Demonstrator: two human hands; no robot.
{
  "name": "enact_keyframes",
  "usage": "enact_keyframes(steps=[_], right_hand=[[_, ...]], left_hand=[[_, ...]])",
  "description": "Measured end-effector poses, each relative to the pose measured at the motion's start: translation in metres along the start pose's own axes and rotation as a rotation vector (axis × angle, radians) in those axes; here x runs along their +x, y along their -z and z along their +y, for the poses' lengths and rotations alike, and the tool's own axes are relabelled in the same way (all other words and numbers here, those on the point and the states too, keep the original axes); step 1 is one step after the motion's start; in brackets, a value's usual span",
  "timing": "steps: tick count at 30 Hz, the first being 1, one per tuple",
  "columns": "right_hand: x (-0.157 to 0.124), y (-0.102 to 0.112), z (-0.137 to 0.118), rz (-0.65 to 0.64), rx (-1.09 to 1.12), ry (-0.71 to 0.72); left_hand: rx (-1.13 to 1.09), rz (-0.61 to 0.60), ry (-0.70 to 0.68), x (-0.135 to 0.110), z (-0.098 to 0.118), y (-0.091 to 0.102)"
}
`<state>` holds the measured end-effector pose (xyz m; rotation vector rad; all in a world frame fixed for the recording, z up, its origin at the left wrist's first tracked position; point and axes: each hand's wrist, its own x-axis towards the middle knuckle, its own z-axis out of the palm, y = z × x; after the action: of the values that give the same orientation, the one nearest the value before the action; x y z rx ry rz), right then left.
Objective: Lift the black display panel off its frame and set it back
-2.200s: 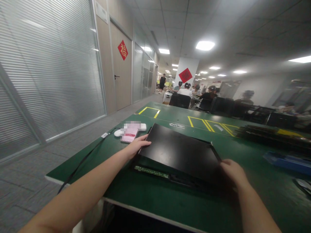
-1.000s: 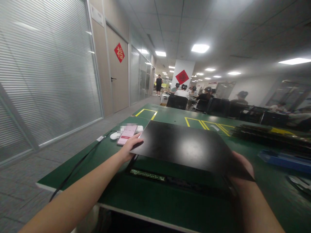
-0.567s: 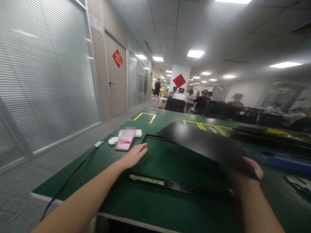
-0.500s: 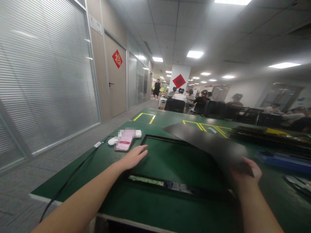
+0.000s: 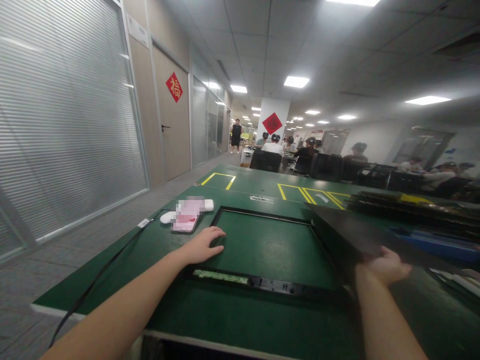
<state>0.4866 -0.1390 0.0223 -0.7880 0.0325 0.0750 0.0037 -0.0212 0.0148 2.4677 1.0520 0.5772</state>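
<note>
On the green table lies a thin black rectangular frame (image 5: 270, 215) with a green circuit strip (image 5: 221, 276) along its near side. My left hand (image 5: 204, 245) rests across the left side of this frame, fingers stretched out and thumb apart. At the right, my right hand (image 5: 388, 265) grips a thin dark flat panel (image 5: 345, 230), which is tilted and blurred by motion. The panel covers part of the frame's right side. My right fingers are partly hidden by the hand itself.
A pink phone (image 5: 186, 222) and a white object (image 5: 208, 205) lie left of the frame. A black strap (image 5: 101, 272) runs over the table's left edge. At the right are a blue tray (image 5: 431, 242) and a dark stack (image 5: 405, 212). People sit farther back; one person (image 5: 236, 136) stands.
My right hand has swung the dark panel to the right, uncovering more of the frame's far right corner. My left hand stays at the frame's left side. The view has shifted slightly.
</note>
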Motion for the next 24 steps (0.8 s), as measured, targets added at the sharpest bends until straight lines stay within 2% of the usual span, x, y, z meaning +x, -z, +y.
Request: enact_keyframes(steps=[1, 3, 6, 12, 18, 24], right_hand=[[-0.005, -0.001, -0.002, 0.060, 0.005, 0.069], [-0.014, -0.002, -0.005, 0.093, 0.010, 0.112], [-0.017, -0.002, -0.005, 0.100, -0.048, 0.090], [0.003, 0.006, 0.012, 0.135, -0.232, -0.062], [0.024, 0.019, 0.031, 0.090, -0.362, -0.174], [0.041, 0.025, 0.038, 0.075, -0.312, -0.429]], left_hand=[[-0.001, 0.001, -0.002, 0.000, 0.000, 0.000], [-0.001, -0.001, -0.010, 0.000, 0.001, 0.000], [0.008, -0.007, -0.024, 0.001, 0.000, 0.000], [0.024, 0.005, -0.020, 0.002, -0.003, -0.002], [0.046, -0.006, -0.006, 0.002, -0.003, -0.001], [0.024, 0.002, -0.001, 0.002, -0.004, -0.002]])
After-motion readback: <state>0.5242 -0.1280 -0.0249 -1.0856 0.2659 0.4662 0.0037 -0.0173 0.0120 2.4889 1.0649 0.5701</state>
